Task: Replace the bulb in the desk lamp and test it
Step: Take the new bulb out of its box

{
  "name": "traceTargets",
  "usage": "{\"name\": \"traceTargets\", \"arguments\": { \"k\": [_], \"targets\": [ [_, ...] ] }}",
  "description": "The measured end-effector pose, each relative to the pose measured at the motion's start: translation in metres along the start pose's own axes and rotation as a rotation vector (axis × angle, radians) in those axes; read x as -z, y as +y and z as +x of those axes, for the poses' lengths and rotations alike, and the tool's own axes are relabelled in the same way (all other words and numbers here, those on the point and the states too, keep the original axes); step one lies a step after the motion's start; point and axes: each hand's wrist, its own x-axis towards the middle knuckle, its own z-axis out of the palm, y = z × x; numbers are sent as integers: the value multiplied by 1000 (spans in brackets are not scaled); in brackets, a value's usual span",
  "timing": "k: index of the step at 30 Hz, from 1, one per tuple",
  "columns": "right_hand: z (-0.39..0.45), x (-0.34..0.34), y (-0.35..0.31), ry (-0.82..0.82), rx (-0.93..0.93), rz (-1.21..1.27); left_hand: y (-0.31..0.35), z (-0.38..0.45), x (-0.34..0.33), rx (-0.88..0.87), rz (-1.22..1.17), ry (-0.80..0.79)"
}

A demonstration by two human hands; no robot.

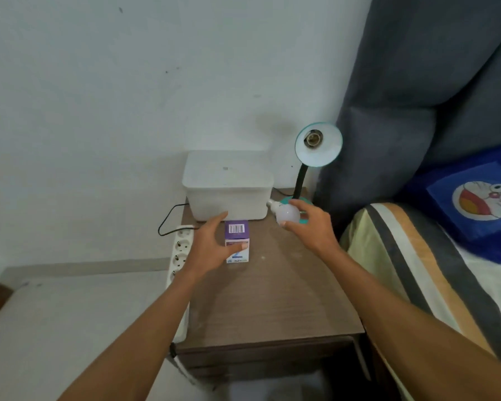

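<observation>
A teal desk lamp (318,146) stands at the back right of the wooden bedside table (272,299); its shade faces me and the socket inside is bare. My right hand (310,224) holds a white bulb (287,213) by its globe, just in front of the lamp's base, with the screw cap pointing left. A small purple and white bulb box (237,240) stands upright on the table. My left hand (214,244) is spread around the box's left side, thumb touching its front, fingers apart.
A white lidded plastic container (227,185) sits behind the box against the wall. A white power strip (180,256) with a black cable hangs along the table's left edge. A bed with a striped sheet (417,270) and a blue cushion (480,198) borders the right.
</observation>
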Motion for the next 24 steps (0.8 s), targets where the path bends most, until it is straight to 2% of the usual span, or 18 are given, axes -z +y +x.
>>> {"name": "traceTargets", "arguments": {
  "k": [6,11,19,24],
  "targets": [
    [5,-33,20,-84,-117,-49,-19,4,-10,-57,-17,-7],
    [23,-61,40,-91,-210,-49,-37,9,-17,-89,-28,-10],
    [39,-81,61,-102,-251,-104,-50,10,-26,-135,-39,23],
    [41,-87,71,-117,-257,-81,-54,10,-30,-96,-55,43]
  ]
}}
